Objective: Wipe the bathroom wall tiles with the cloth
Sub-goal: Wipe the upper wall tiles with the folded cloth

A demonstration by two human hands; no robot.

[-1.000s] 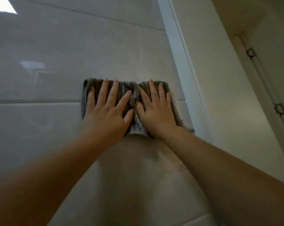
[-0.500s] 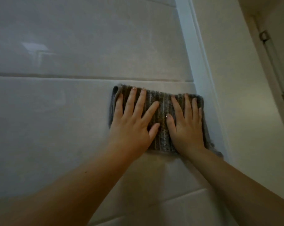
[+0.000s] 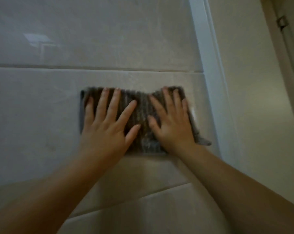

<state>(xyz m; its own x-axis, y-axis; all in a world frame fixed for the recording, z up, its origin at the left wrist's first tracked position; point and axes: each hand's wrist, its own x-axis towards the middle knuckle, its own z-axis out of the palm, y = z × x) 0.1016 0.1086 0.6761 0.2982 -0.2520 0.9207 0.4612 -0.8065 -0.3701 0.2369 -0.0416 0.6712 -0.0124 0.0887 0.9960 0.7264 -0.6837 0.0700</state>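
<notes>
A folded dark grey-brown striped cloth (image 3: 141,115) lies flat against the glossy beige wall tiles (image 3: 41,115), just below a horizontal grout line. My left hand (image 3: 107,125) presses its left half with fingers straight and spread. My right hand (image 3: 171,124) presses the right half the same way, fingers pointing up. A corner of the cloth sticks out below my right wrist.
A white vertical trim strip (image 3: 208,65) ends the tiled wall just right of the cloth. Beyond it is a plain painted wall (image 3: 254,98), then a door frame with hinges (image 3: 281,22) at the far right. Another grout line (image 3: 142,198) runs below my hands.
Both hands and the cloth have slid down from across the grout line onto the tile beneath it, and the hands have spread slightly apart. The view shifted too.
</notes>
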